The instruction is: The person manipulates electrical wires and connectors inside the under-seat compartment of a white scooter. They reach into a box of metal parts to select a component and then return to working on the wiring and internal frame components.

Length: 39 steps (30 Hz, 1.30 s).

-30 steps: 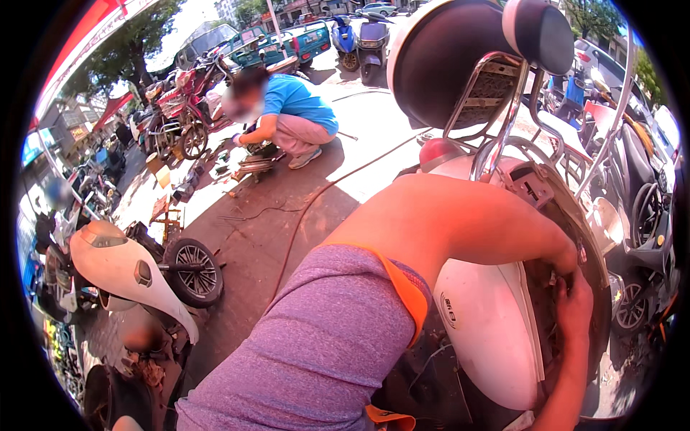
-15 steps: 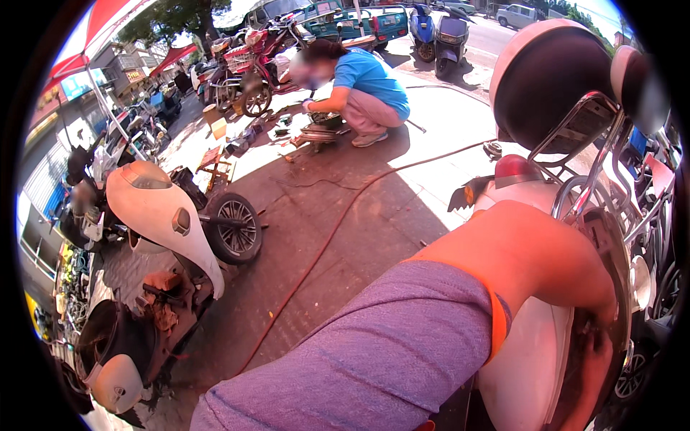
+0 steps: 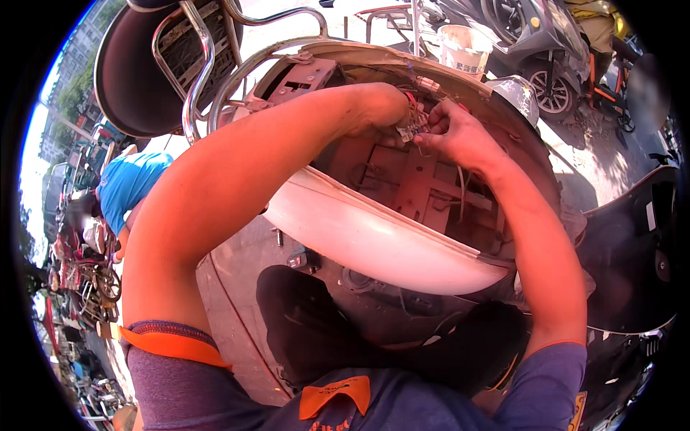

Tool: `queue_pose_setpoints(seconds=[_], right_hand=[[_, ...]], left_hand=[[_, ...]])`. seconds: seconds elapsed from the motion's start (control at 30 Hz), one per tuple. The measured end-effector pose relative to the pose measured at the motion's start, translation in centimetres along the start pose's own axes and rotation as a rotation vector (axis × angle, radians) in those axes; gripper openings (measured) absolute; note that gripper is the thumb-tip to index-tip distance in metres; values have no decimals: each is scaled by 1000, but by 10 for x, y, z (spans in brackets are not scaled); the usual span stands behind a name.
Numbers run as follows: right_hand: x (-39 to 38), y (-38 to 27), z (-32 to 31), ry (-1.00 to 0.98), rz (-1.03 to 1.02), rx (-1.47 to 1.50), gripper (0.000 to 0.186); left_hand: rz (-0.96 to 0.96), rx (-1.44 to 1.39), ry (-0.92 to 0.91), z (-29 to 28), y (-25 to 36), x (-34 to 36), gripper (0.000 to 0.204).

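Note:
Both my hands are inside the open, seatless body of a scooter, whose white side panel (image 3: 359, 226) curves toward me. My right hand (image 3: 460, 136) pinches a small clear wire connector (image 3: 411, 131) between thumb and fingers. My left hand (image 3: 384, 118) is bent over at the wrist and closed at the connector's other side, its fingertips partly hidden. Coloured wires run about the connector, and a pale connector block (image 3: 428, 84) lies just beyond. Below them a dusty metal frame (image 3: 410, 190) and loose wires show in the bay.
Chrome rails (image 3: 198, 72) and a dark round-backed seat or box (image 3: 129, 79) rise at the far left. A white bucket (image 3: 463, 52) and a grey scooter (image 3: 528, 36) stand beyond. A person in a blue shirt (image 3: 133, 183) is at left. Tools (image 3: 303, 258) lie on the ground.
My view has swung from the street and the crouching person down to the scooter's open bay. Both hands now show plainly, together at the wire connector.

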State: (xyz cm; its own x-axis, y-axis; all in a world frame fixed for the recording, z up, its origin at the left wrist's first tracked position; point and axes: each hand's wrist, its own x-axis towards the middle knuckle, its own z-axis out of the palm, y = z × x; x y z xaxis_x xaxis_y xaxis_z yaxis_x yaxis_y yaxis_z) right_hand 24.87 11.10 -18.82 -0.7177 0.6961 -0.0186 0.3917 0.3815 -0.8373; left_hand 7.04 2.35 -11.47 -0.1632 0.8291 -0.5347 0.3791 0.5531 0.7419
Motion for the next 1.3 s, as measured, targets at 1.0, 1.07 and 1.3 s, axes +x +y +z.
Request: queue_pose_setpoints(seconds=[1.0,1.07,1.3], right_hand=[[3,9,4,226,-414,-380,45],[5,11,10,276,-406,-448,44],[2,8,10,232,-400,-533,42]], left_hand=[[9,13,100,-4,2,4,26],[51,145,109,-9,-3,12,27],[442,833,593,-38,12,9,32]])
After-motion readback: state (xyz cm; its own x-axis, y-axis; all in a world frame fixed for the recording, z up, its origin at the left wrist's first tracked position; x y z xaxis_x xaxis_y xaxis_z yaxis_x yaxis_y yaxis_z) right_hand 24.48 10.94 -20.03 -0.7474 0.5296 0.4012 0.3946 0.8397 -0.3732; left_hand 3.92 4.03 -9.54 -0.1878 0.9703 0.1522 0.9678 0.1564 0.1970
